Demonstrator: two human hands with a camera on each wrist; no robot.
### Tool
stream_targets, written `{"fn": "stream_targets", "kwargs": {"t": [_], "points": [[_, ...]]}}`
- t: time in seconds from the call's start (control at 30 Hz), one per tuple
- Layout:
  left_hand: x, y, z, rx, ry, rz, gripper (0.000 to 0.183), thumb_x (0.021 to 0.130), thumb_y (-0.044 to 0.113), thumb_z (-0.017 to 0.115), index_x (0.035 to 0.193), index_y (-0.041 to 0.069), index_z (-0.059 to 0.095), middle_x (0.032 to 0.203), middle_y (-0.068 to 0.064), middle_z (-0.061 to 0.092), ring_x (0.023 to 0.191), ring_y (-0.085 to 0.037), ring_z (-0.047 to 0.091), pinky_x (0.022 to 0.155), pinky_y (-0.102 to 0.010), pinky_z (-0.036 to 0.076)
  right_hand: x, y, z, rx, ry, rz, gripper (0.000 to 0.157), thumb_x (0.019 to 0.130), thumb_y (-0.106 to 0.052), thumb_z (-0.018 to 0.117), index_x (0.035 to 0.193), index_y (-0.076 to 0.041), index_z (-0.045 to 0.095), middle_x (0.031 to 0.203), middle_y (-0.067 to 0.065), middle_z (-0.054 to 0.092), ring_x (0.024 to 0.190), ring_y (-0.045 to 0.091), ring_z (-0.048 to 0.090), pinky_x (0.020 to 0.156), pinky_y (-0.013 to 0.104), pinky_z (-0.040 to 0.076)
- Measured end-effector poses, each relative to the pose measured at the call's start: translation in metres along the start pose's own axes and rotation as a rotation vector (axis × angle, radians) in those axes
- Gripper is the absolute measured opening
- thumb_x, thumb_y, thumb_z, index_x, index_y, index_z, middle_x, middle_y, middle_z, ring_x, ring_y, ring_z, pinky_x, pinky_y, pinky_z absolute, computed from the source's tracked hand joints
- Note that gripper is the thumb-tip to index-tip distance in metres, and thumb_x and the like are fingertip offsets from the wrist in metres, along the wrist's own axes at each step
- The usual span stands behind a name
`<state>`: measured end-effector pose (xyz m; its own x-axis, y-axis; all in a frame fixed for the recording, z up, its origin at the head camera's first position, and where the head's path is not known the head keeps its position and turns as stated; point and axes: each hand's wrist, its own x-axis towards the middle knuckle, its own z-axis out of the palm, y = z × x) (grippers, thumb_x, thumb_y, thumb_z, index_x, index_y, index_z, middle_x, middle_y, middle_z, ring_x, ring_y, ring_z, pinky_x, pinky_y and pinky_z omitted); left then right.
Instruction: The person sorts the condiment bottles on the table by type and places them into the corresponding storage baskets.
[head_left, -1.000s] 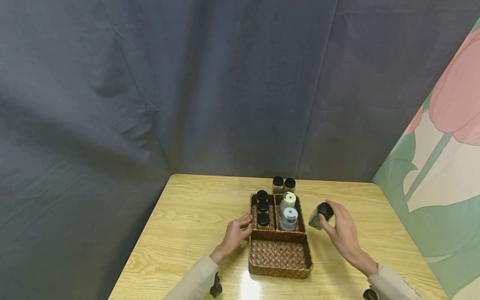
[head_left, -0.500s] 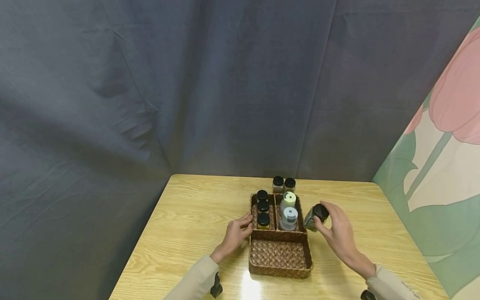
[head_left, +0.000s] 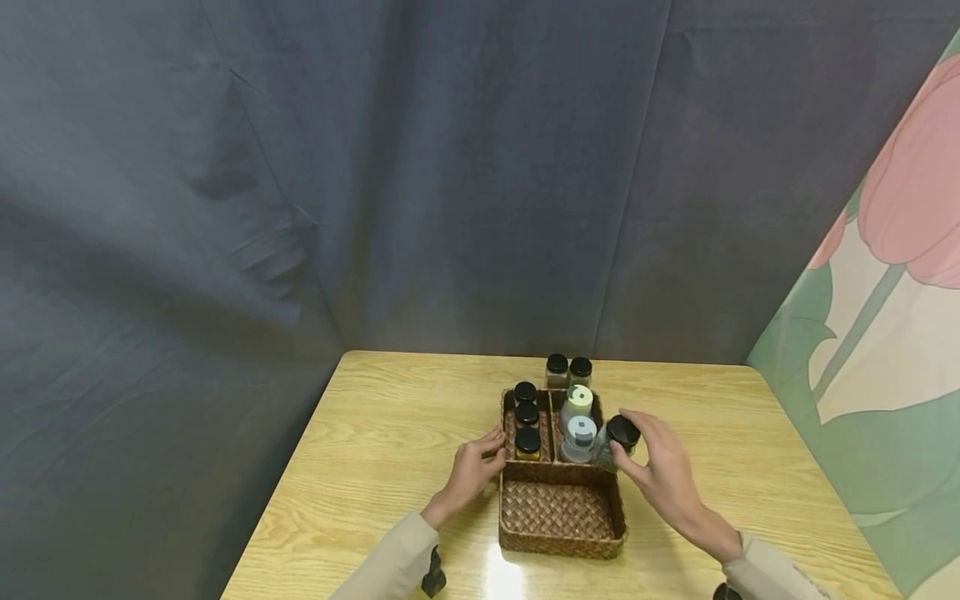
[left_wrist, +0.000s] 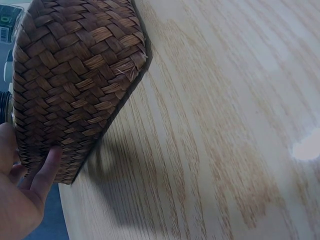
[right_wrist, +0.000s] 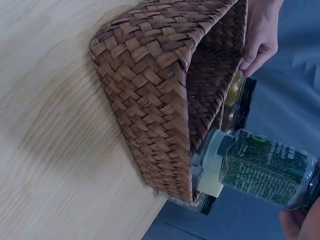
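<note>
A brown woven basket [head_left: 558, 550] with compartments stands on the table. My left hand [head_left: 474, 471] holds its left wall, one finger against the outer weave and others at the rim. My right hand [head_left: 667, 475] grips a clear spice jar [right_wrist: 267, 167] by its black lid; dried green flakes and a printed label show. The jar is tilted over the basket's right rim, beside a white-capped container [head_left: 579, 437]. A container with a pale yellow-green cap [head_left: 578, 400] stands behind that. In the back left compartment, several black-lidded jars [head_left: 527, 442] stand in a row.
Two more black-lidded jars [head_left: 557, 371] stand on the table behind the basket. The basket's wide front compartment [head_left: 555, 504] shows its bare woven floor. A dark grey curtain [head_left: 480, 183] hangs beyond the wooden table [head_left: 397, 408], and a tulip-patterned cloth [head_left: 885, 333] borders the right side.
My right hand has carried the spice jar leftward, from the table area right of the basket to above its right rim. My left hand has stayed at the basket's left wall.
</note>
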<state>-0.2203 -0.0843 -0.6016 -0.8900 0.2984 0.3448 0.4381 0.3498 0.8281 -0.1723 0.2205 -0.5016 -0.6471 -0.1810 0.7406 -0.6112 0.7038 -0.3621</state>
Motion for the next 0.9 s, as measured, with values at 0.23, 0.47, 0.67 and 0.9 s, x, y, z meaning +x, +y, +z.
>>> {"fn": "stream_targets", "kwargs": {"t": [0.23,0.47,0.67,0.9], "points": [[0.000,0.001,0.000,0.007,0.004,-0.003,0.032,0.097,0.001,0.060,0.127,-0.012,0.059,0.140,-0.024,0.049,0.107,-0.027,0.066,0.056,-0.016,0.052,0.000,-0.008,0.005,0.014,-0.025,-0.036,0.052,0.073,-0.001,0.077,0.123,0.006,0.062,0.113,0.019,0.065,0.100,0.034,0.062,0.078,0.046,0.050],[0.000,-0.001,-0.001,0.006,-0.005,0.005,0.033,0.098,0.000,0.059,0.128,-0.013,0.058,0.141,-0.025,0.049,0.104,-0.027,0.068,0.054,-0.017,0.051,0.000,-0.014,0.010,0.042,-0.072,-0.060,0.052,0.075,-0.003,0.078,0.123,0.005,0.063,0.115,0.017,0.064,0.104,0.034,0.061,0.081,0.043,0.049],[0.000,0.001,-0.003,0.015,-0.010,0.006,0.033,0.098,0.001,0.058,0.128,-0.013,0.058,0.141,-0.025,0.049,0.102,-0.025,0.069,0.059,-0.017,0.053,0.001,-0.020,0.016,0.057,-0.099,-0.067,0.053,0.073,-0.002,0.081,0.122,0.004,0.063,0.114,0.016,0.065,0.103,0.032,0.062,0.079,0.043,0.053],[0.001,0.003,-0.004,0.017,-0.022,0.005,0.033,0.099,0.003,0.058,0.128,-0.013,0.058,0.141,-0.025,0.048,0.107,-0.029,0.066,0.064,-0.018,0.054,0.001,-0.029,0.025,0.104,-0.147,-0.091,0.052,0.073,-0.001,0.082,0.121,0.004,0.063,0.112,0.015,0.065,0.096,0.028,0.064,0.069,0.042,0.057]]}}
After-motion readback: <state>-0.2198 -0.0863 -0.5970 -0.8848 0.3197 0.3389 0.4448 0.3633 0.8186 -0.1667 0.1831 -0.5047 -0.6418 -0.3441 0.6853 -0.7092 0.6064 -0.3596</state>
